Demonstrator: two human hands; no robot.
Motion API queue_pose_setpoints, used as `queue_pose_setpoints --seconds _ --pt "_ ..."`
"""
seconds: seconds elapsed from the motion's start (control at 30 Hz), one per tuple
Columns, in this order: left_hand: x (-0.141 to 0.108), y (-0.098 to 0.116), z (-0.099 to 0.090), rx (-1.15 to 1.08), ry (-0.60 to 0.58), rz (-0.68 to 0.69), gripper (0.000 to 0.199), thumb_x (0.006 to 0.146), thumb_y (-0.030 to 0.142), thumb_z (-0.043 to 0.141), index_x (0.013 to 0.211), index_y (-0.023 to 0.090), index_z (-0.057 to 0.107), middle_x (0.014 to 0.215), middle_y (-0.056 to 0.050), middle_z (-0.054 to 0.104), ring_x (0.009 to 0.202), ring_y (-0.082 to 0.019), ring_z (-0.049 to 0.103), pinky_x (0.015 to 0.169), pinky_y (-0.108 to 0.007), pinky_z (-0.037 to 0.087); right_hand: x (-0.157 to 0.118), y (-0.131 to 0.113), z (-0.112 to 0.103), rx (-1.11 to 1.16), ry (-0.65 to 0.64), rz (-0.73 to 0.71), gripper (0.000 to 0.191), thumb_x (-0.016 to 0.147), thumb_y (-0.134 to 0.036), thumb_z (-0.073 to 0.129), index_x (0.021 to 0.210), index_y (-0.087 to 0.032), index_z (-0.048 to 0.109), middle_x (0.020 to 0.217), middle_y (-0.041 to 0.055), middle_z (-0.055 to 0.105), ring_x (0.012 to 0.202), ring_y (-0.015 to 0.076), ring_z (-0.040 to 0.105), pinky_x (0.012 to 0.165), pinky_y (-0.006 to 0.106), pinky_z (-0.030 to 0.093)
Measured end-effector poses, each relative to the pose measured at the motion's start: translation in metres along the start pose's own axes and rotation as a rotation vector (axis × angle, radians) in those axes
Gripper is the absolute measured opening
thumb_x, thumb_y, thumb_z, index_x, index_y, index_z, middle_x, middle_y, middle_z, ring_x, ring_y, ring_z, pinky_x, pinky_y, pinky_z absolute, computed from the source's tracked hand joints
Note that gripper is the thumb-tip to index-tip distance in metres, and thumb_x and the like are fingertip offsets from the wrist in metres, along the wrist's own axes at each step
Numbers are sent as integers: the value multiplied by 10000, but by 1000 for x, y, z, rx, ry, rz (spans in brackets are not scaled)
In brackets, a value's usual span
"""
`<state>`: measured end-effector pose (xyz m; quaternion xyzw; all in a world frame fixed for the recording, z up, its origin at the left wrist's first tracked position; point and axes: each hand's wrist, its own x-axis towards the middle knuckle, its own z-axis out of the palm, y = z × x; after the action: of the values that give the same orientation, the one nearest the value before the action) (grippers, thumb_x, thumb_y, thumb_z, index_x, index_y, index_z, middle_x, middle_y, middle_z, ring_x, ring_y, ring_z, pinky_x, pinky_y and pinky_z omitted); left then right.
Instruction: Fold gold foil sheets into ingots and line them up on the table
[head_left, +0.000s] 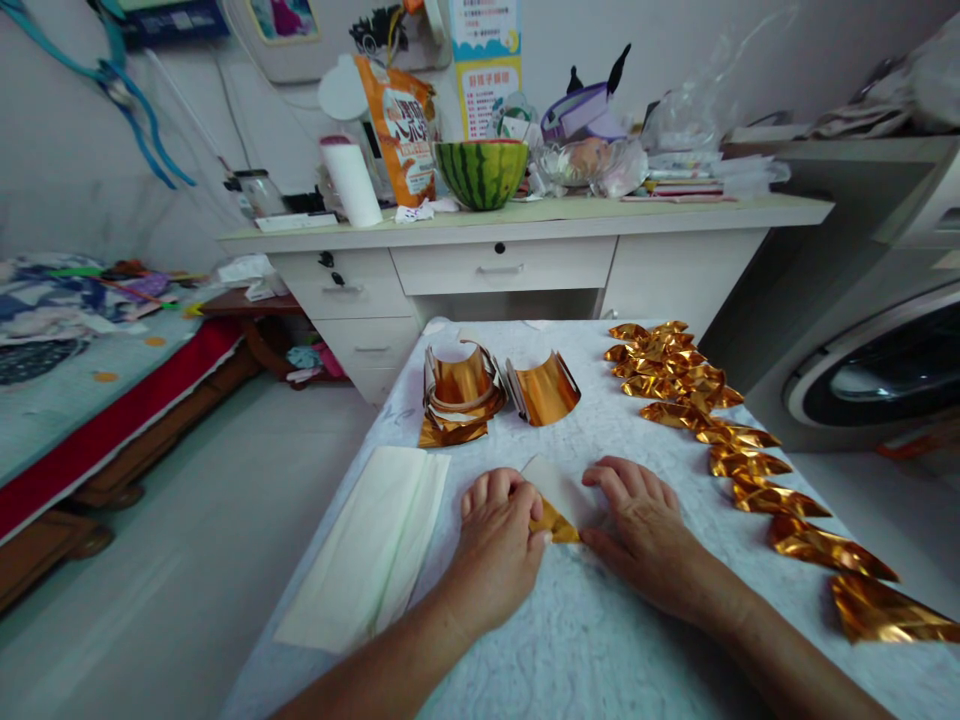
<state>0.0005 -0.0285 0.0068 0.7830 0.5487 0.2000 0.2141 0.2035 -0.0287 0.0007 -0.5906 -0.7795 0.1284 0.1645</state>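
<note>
A gold foil paper sheet (555, 480) lies on the cloth-covered table, its pale back up, with a gold fold along the near edge. My left hand (499, 530) is closed over its left side, fingers curled and thumb at the fold. At the right corner, my right hand (637, 525) rests with thumb and fingers apart, the thumb tip touching the corner. Beyond the hands stand a curled stack of gold foil sheets (461, 385) and a smaller curled stack of gold foil sheets (547, 390). Folded gold foil pieces (750, 462) line the right side.
White folded paper (367, 550) lies on the left of the table (637, 660). Behind stands a white desk (450, 255) bearing a cut watermelon (482, 175) and an orange pouch (401, 130). A washing machine (877, 300) is at right, a bed (97, 370) at left.
</note>
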Motion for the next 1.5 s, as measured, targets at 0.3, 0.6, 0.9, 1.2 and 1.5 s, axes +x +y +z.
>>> queue_pose_setpoints --seconds 0.3,0.6,0.9,1.2,1.5 --pt "-1 0 1 -25 34 31 179 771 104 561 875 223 477 1038 -23 489 1019 -223 442 884 -391 341 8 9 -12 201 11 -13 162 910 -241 440 1049 -237 525 1109 84 569 1038 261 498 902 447 384" --pt "1 -7 5 -82 92 59 441 744 111 583 1153 229 469 1253 -74 450 1220 -262 394 1044 -455 321 4 -5 -11 121 -44 -82 292 822 -336 609 1074 -204 539 1186 118 522 1083 299 456 924 479 363" --pt "6 -13 5 -281 124 -17 806 664 88 676 1374 226 321 1288 -92 497 1184 -256 460 1026 -433 371 5 -5 -2 98 -22 -56 345 763 -283 665 1075 -191 552 1215 125 514 1120 312 440 956 489 352" --pt "12 -17 -7 -587 36 -144 579 777 122 576 1317 238 405 745 55 523 649 -126 494 656 -260 401 5 -3 1 123 3 -63 435 749 -285 686 1151 -201 543 1231 126 522 1130 321 450 953 506 358" --pt "15 -16 -6 -1018 52 -170 543 810 191 584 1308 233 370 900 -4 619 789 -151 576 718 -259 430 7 2 4 525 132 56 696 811 -385 669 1391 -239 313 1245 114 538 1148 288 488 990 502 381"
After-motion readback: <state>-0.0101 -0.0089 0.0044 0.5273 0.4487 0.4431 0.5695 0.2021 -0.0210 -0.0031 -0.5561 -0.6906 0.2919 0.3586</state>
